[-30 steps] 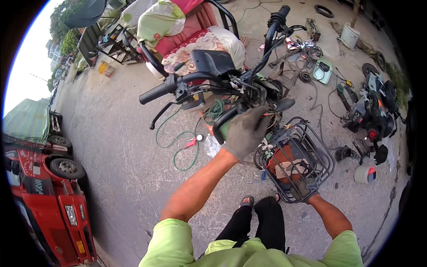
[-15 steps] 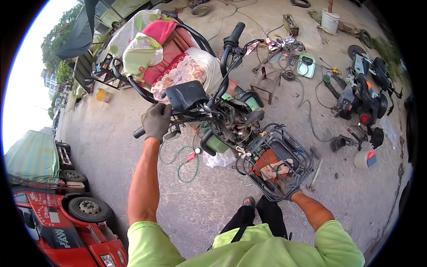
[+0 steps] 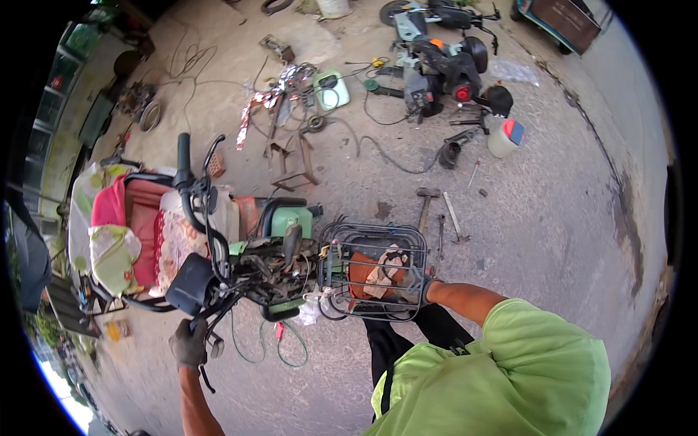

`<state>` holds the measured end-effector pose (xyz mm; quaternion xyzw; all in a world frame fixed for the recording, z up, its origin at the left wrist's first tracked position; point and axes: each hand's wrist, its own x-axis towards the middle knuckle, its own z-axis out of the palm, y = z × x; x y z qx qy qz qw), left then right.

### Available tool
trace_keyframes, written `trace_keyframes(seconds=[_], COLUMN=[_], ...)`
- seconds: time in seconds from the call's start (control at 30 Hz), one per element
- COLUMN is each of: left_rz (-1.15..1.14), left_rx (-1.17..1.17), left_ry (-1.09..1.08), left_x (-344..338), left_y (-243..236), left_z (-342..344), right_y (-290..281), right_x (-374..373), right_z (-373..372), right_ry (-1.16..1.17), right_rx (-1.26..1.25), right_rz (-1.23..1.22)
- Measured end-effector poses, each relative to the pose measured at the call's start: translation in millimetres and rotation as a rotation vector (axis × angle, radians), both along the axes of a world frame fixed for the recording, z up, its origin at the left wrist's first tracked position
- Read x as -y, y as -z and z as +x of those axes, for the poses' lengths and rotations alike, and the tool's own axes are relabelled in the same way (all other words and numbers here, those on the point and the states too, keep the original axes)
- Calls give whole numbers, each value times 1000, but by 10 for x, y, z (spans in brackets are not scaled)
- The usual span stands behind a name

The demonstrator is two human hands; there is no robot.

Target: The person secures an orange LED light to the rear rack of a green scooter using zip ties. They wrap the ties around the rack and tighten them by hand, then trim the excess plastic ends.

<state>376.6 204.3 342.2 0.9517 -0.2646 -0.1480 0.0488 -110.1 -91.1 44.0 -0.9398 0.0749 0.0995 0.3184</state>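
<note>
My left hand, in a dark work glove, is wrapped round the handlebar of a stripped-down cargo tricycle. My right hand, also gloved, is closed on the near rim of the black wire basket at the vehicle's front. An orange-brown piece and a tan scrap lie inside that basket. Between handlebar and basket, wiring and parts are exposed beside green body panels. A dark display housing sits at the handlebar's middle. Floral cloth covers the seat behind it.
Two hammers lie beyond the basket. A metal frame, cables and a green panel are farther off. A dismantled scooter and a white container stand far right. A green hose lies beside the tricycle.
My view has swung to the right, so the tricycle appears farther left and turned. Both hands keep their holds. The red truck has left the picture.
</note>
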Motion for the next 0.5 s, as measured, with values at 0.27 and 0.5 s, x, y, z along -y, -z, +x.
trace_keyframes(seconds=[0.27, 0.5], left_rz=[197, 269], left_rx=[-161, -154], left_ry=[210, 292], left_x=[471, 544], left_y=[-214, -554], left_z=[136, 165], right_y=[301, 144], right_x=[-51, -106], right_z=[-119, -236], right_ry=[141, -37], right_rx=[-36, 53], right_rz=[-2, -59])
